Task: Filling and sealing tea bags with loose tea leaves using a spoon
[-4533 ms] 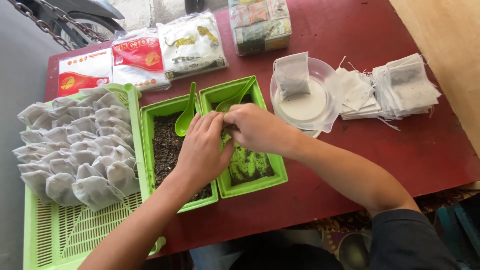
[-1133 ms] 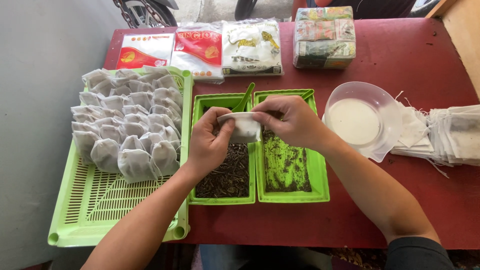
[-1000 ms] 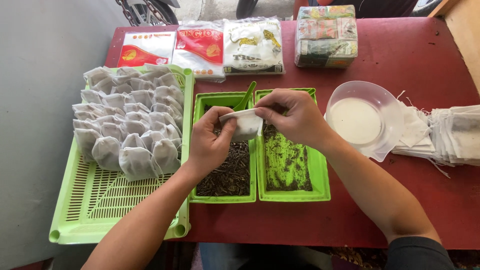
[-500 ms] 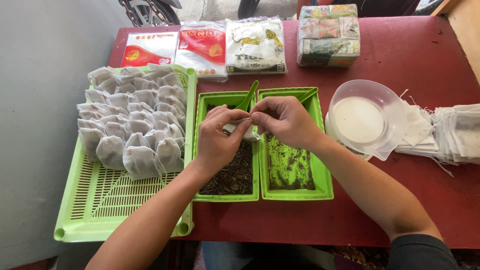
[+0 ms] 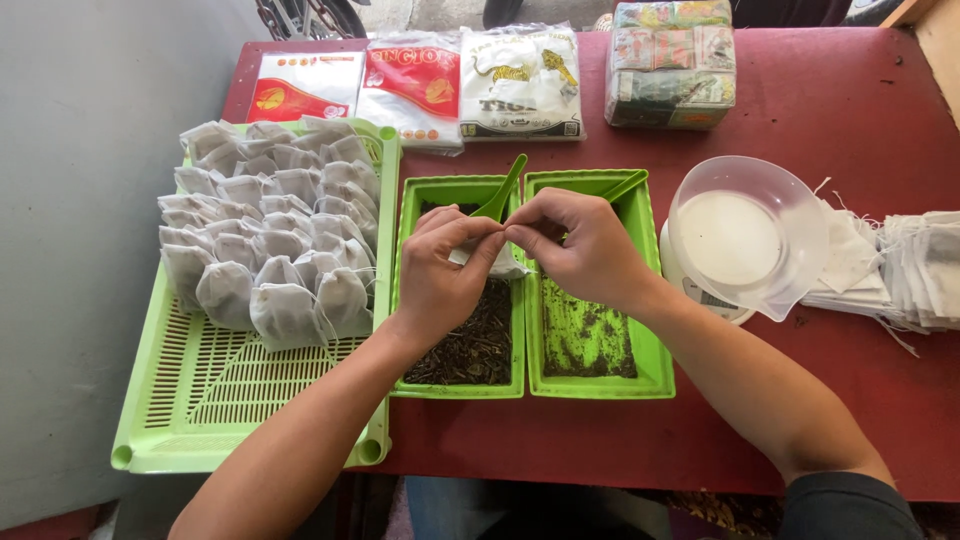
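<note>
Left of the twin green tubs (image 5: 600, 385), a slatted tray (image 5: 200, 410) keeps filled sachets (image 5: 270, 250) in tidy rows. Over the tubs, so spills fall back in, the left hand (image 5: 440, 275) and right hand (image 5: 580, 245) pinch a small white pouch (image 5: 500, 262) at its top. Right of the tubs sits a clear bowl (image 5: 745, 235).

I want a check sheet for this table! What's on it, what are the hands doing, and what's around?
Surface: red table, crumbs near front edge.
Job's things: small white pouch over two green trays of dark loose leaves; green spoons.
Clutter: slotted tray with filled pouches; packets; clear bowl; empty pouch stack.
Grips: left hand and right hand pinch the pouch's top.
Cables: nothing seen.
Surroundings: grey floor on the left, wheel beyond the table.
</note>
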